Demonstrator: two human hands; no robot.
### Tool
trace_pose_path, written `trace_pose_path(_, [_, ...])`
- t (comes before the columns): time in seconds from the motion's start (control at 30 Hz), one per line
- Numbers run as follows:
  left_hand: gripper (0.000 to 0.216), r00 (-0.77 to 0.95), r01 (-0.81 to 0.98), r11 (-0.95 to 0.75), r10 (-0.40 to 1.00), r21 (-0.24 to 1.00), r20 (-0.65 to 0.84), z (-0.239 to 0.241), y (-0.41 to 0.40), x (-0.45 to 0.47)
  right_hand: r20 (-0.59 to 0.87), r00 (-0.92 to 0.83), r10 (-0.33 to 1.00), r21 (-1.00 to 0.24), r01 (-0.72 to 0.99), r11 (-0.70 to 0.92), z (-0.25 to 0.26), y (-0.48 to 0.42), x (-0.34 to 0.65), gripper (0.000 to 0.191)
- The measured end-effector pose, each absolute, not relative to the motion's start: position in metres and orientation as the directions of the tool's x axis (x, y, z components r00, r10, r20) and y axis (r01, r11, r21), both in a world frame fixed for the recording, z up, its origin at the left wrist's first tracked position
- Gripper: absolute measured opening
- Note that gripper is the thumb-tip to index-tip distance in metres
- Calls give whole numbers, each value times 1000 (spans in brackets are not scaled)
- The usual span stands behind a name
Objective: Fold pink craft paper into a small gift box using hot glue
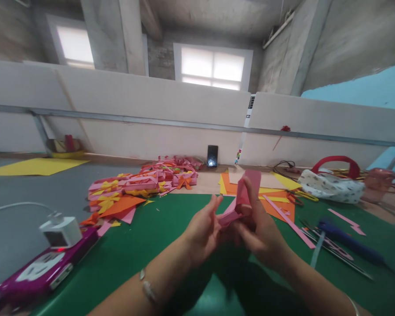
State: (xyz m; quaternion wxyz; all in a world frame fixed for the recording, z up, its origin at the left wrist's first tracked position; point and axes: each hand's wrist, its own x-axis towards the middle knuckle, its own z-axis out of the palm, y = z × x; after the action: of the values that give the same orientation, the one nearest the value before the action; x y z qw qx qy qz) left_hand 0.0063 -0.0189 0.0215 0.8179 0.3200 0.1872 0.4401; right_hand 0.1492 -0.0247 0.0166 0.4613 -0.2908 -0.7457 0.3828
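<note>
Between my two hands, above the green mat (pixel 134 263), is a folded piece of pink paper (pixel 249 186). My left hand (pixel 202 226) closes on its lower left end, thumb pointing up. My right hand (pixel 263 232) grips the upright, bent part, with a finger along its right edge. The paper's lowest part is hidden by my fingers. Beyond my left hand lies a heap of pink, orange and yellow paper pieces (pixel 141 180), some made into bows. Right of my right hand, a long pink paper strip (pixel 289 223) lies slantwise.
A blue glue gun (pixel 349 241) and long thin tools (pixel 340 254) lie at right. A fabric basket (pixel 331 186) with a red handle stands behind them. A phone (pixel 212 156) leans against the wall. At left sits a purple power strip (pixel 49 267) with a white charger (pixel 61 231).
</note>
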Motion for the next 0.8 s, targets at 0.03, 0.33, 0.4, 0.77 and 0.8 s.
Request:
trace_pose_path(0.03, [50,503,-593,365,864,718,-23,23,-21,7,456,-384,802,-850,80,521,19,-25,150,86])
trace_pose_path(0.33, [58,549,-490,141,817,860,179,6,-21,16,370,-522,768,-906,-18,424,23,-26,152,85])
trace_pose_path(0.4, [59,591,-445,99,779,890,208,7,-21,15,360,-541,760,-906,-7,424,22,-24,153,85])
trace_pose_path(0.77, [37,499,-308,-54,841,950,210,17,-14,4,369,-556,745,-754,289,590,17,-21,164,74])
trace_pose_path(0.8, [36,481,-289,-37,858,957,179,17,-13,3,406,-540,737,-722,304,621,19,-19,165,73])
